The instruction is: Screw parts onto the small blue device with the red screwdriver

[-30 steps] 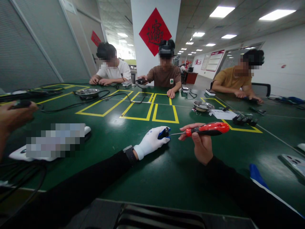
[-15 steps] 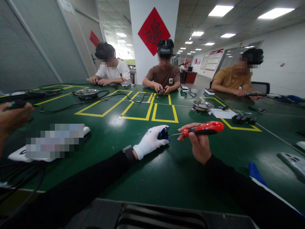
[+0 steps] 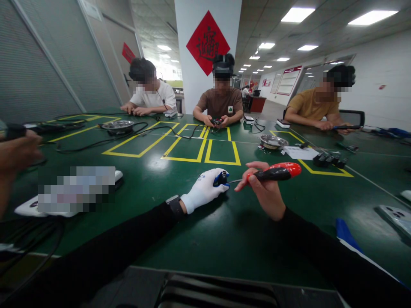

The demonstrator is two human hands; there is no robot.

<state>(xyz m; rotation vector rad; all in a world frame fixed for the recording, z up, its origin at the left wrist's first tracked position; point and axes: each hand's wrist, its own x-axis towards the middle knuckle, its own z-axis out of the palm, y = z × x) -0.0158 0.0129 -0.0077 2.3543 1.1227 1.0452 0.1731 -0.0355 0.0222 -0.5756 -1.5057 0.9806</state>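
My left hand (image 3: 205,188), in a white glove with blue fingertips, is closed around a small black part (image 3: 222,178) with a shiny metal top end. Most of that part is hidden by the glove. My bare right hand (image 3: 265,188) holds a red-and-black screwdriver (image 3: 278,172) by the front of its handle, with the thumb below and the fingers on the far side. The thin shaft points left and its tip reaches the side of the black part. Whether the tip sits in a screw I cannot tell.
Around me on the green table (image 3: 199,239) are a white phone-like device (image 3: 27,208), a blue-and-white glove (image 3: 346,235), metal bowls (image 3: 272,141), several black parts (image 3: 329,159) and cables. A co-worker's hand (image 3: 19,149) is at the left edge; other people sit across.
The fingers of my right hand have shifted on the screwdriver, with the forefinger now stretched further toward the shaft. My left hand and the black part stay nearly in place.
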